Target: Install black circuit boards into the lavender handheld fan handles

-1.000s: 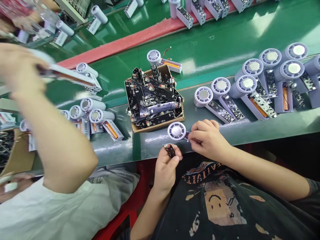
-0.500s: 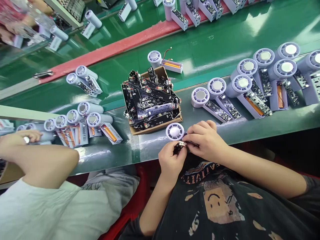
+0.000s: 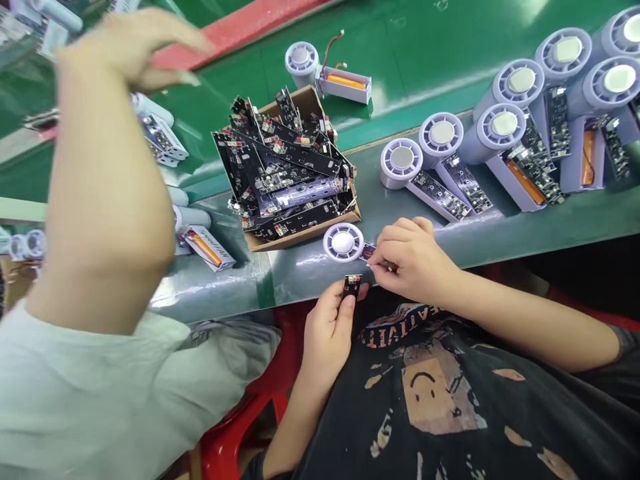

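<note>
My left hand (image 3: 327, 327) is closed on a black circuit board (image 3: 352, 287), with the thumb on its face and the connector end up. To its right, my right hand (image 3: 413, 260) has its fingertips pinched around what looks like a small white wire plug (image 3: 369, 265). Just beyond both hands, at the bench's near side, lies a lilac handheld fan (image 3: 343, 243), its round end up. Part of the fan's handle is hidden behind my right hand. The board and the fan are apart.
A cardboard box (image 3: 304, 238) heaped with circuit boards stands beyond the fan. Several fans with boards (image 3: 440, 193) are on the right. One fan with an exposed orange battery (image 3: 345, 82) lies behind the box. At left, a co-worker's arm (image 3: 107, 187) reaches over the bench.
My left hand has drawn the board down, away from the fan, and tilted it upright. My right hand's fingers have closed to a pinch. The co-worker's arm has swung up and forward.
</note>
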The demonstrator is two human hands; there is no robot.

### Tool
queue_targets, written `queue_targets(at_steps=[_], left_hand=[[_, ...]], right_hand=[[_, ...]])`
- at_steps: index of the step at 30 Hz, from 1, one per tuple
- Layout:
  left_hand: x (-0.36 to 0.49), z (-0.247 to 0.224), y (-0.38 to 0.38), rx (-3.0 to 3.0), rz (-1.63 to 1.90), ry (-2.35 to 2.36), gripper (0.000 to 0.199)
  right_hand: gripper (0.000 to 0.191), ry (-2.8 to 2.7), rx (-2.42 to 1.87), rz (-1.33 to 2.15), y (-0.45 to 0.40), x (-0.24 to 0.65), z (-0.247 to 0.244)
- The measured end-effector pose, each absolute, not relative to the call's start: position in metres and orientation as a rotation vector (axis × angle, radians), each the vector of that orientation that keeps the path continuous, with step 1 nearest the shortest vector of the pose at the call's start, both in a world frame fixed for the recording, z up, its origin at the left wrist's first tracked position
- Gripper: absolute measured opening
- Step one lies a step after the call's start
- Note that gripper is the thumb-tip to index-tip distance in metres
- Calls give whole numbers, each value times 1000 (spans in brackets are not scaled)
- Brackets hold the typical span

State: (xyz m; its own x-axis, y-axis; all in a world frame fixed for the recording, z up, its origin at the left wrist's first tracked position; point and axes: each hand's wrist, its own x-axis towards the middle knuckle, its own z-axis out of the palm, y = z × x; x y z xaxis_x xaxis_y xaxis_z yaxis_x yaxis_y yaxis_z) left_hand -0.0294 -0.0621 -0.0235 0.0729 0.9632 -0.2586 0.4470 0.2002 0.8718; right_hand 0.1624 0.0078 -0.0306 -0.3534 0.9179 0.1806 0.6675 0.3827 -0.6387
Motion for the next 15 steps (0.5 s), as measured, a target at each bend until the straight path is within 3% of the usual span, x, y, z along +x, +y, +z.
queue_targets(at_steps=[5,15], left_hand=[[-28,-24,-66,1330,668,1494,44],[-20,-45,-58,1714,775,1638,39]], right_hand=[[18,-2134,-1351,639,9,161,-28],[24,-2207,-1323,550,6,157,-31]])
